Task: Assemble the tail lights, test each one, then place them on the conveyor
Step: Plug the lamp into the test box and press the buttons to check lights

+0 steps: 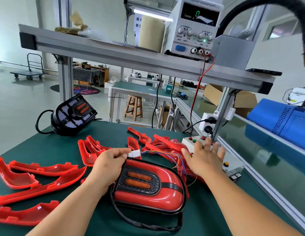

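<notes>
Pinches the white connector [134, 153] between thumb and forefinger of the left hand [110, 160], just past the far edge of the red tail light [148, 186], lying face up on the green mat [51, 150] near centre, beside that wrist. Lays the right hand [204, 157] flat, fingers straight and spread, on the button box [232, 165] at right, gripping nothing, with coloured wires [165, 153] running rightward from the connector.

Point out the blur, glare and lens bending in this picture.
Head view: the wide lens bows the metal shelf; head view: glare streaks the red tail light; head view: the right hand is slightly smeared over the button box, the left hand pinching the white connector sharper.
</notes>
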Demonstrator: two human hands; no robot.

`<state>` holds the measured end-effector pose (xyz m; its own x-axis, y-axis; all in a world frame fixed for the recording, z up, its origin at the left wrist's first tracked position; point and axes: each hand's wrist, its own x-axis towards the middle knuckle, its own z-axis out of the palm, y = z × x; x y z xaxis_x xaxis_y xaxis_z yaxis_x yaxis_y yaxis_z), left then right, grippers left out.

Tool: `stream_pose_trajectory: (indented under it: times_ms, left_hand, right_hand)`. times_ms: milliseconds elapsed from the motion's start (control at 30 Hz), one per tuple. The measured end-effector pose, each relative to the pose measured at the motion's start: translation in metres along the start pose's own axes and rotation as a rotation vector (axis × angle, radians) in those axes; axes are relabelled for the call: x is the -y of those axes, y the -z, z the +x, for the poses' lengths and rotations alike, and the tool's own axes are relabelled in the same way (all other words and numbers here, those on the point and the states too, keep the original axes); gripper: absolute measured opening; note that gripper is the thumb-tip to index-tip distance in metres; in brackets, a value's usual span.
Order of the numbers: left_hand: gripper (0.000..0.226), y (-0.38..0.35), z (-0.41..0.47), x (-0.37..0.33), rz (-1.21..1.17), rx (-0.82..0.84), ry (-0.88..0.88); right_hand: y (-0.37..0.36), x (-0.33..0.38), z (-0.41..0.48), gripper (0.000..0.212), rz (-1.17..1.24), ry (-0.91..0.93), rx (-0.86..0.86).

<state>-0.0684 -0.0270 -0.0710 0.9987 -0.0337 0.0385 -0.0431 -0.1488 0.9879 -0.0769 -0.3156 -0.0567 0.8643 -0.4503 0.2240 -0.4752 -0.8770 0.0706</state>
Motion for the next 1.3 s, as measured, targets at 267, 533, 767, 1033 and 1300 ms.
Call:
stream_pose_trajectory:
  times_ms: [267, 533, 767, 1033, 1300]
  left_hand:
    - [0.028, 0.001, 0.0, -0.001, 0.013, -0.007, -0.051]
    - [0.035, 0.001, 0.0, 0.0, -0.011, -0.009, -0.054]
    - [0.033, 0.001, 0.001, 0.0, -0.036, 0.006, -0.03]
    - [0.032, 0.002, -0.001, -0.001, -0.004, 0.005, -0.056]
    - [0.024, 0.004, -0.004, -0.006, 0.048, -0.039, -0.196]
  right_hand:
    - [0.003, -0.017, -0.036, 0.088, -0.03, -0.023, 0.075]
    - [0.01, -0.017, -0.039, 0.097, -0.052, 0.001, 0.121]
    - [0.011, -0.014, -0.043, 0.095, -0.047, 0.008, 0.116]
    - [0.013, -0.014, -0.044, 0.094, -0.065, 0.026, 0.125]
    - [0.029, -0.011, -0.033, 0.077, 0.112, 0.039, 0.028]
